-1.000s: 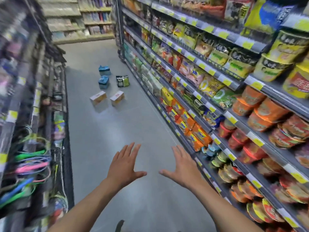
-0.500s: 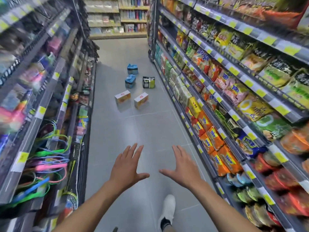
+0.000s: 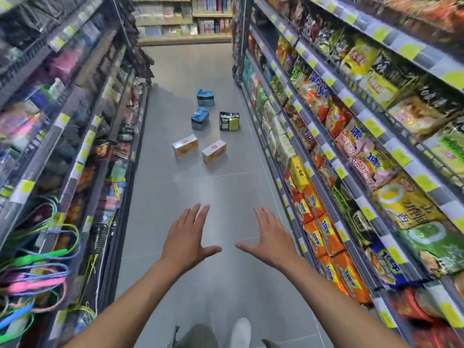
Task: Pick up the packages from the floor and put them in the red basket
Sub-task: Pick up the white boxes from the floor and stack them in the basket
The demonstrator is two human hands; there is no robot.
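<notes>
On the floor, two blue packs, one black pack, two boxes, left hand, right hand, fingers spread, empty

Both hands, left and right, spread flat over the aisle floor; five packages lie well ahead between the shelves.

Lettering on the shelf packets is unreadably blurred.

Open floor between flanking shelves.
</notes>
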